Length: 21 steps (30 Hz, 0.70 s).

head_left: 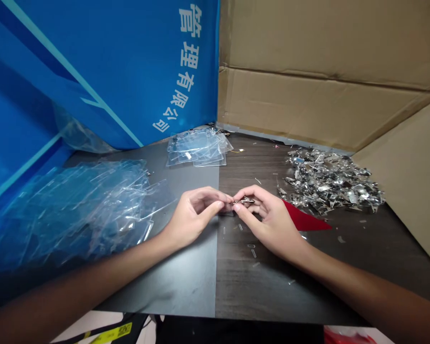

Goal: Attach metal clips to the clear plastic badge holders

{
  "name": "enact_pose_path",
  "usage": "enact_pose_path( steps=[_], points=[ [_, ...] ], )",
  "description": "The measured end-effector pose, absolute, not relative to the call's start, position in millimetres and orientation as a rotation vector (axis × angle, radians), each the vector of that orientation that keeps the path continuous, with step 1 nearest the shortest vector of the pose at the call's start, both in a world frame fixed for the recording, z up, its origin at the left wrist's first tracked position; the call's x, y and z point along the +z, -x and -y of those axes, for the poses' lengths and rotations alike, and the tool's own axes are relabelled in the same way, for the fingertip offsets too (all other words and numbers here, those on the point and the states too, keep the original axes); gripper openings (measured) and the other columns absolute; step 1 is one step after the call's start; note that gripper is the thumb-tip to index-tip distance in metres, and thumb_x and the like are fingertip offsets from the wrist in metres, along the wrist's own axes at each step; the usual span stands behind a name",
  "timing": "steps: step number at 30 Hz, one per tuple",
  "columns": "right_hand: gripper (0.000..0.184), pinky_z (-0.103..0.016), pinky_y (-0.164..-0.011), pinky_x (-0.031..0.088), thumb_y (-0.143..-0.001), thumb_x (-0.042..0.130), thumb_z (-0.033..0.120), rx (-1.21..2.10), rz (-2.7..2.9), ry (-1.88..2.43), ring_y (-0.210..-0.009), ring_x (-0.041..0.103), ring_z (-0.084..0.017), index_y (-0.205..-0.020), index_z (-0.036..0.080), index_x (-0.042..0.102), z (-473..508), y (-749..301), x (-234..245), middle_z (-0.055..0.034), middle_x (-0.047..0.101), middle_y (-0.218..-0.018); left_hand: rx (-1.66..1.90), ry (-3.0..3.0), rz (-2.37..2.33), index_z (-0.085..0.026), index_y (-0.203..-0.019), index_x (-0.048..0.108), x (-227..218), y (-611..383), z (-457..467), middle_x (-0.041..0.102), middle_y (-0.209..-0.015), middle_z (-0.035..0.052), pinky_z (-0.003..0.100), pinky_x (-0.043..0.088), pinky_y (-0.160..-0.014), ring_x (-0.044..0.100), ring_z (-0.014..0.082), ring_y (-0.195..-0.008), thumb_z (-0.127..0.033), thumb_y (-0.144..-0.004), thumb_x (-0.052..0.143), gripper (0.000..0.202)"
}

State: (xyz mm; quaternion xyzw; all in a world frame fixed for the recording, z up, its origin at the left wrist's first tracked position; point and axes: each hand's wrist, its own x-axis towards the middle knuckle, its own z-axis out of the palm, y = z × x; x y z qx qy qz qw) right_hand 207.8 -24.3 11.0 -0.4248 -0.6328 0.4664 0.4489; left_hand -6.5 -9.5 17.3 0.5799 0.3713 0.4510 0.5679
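My left hand (197, 212) is closed in a pinch, its fingertips meeting those of my right hand above the middle of the table. Between the thumb and forefinger of my right hand (265, 212) is a small metal badge clip (247, 201). Just under the fingertips shows the edge of a clear plastic badge holder (226, 213), which my left hand appears to pinch; most of it is hidden by the fingers. A red triangular piece (304, 217) lies on the table, partly behind my right hand.
Many clear plastic holders (93, 205) spread across the left side. A smaller stack of holders (197, 145) lies at the back. Metal clips (333, 181) are heaped at the right. Small clear scraps (253, 253) dot the table (272, 296). Blue panel (111, 62) and cardboard (326, 43) wall the back.
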Motion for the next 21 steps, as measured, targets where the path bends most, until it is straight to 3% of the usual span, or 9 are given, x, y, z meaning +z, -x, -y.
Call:
enact_pose_path(
  steps=[5, 9, 13, 21],
  points=[
    [0.007, -0.033, -0.082, 0.067, -0.099, 0.077, 0.026, 1.221, 1.527, 0.983, -0.089, 0.082, -0.019, -0.104, 0.023, 0.074, 26.1, -206.3, 10.9, -0.0053, 0.082, -0.100, 1.113, -1.431, -0.850, -0.016, -0.094, 0.076, 26.5, 3.2, 15.0, 0.075, -0.090, 0.0039, 0.024, 0.062, -0.082, 0.072, 0.0131, -0.080, -0.022, -0.095, 0.082, 0.009],
    [0.007, -0.034, -0.085, 0.069, -0.098, 0.077, 0.025, 1.229, 1.496, 0.961, -0.092, 0.082, -0.019, -0.105, 0.022, 0.074, 25.8, -206.4, 9.7, -0.0058, 0.082, -0.101, 1.093, -1.409, -0.789, -0.016, -0.095, 0.079, 25.0, 3.8, 12.3, 0.079, -0.094, 0.0070, 0.026, 0.062, -0.082, 0.073, 0.0158, -0.085, -0.025, -0.089, 0.088, 0.014],
    [0.009, -0.034, -0.088, 0.069, -0.098, 0.077, 0.024, 1.232, 1.501, 0.940, -0.093, 0.082, -0.019, -0.106, 0.022, 0.074, 25.5, -206.5, 10.3, -0.0060, 0.081, -0.103, 1.139, -1.405, -0.850, -0.017, -0.085, 0.080, 21.6, 2.0, 7.7, 0.084, -0.092, 0.0087, 0.028, 0.063, -0.082, 0.076, 0.0178, -0.085, -0.023, -0.084, 0.092, 0.013],
    [0.008, -0.036, -0.089, 0.069, -0.098, 0.075, 0.022, 1.137, 1.567, 0.939, -0.093, 0.080, -0.019, -0.106, 0.021, 0.075, 28.6, -206.9, 16.1, -0.0063, 0.080, -0.104, 1.188, -1.441, -0.901, -0.020, -0.077, 0.085, 24.1, 0.2, 8.6, 0.086, -0.086, 0.0078, 0.031, 0.064, -0.080, 0.079, 0.0194, -0.082, -0.020, -0.083, 0.092, 0.009]
  ],
)
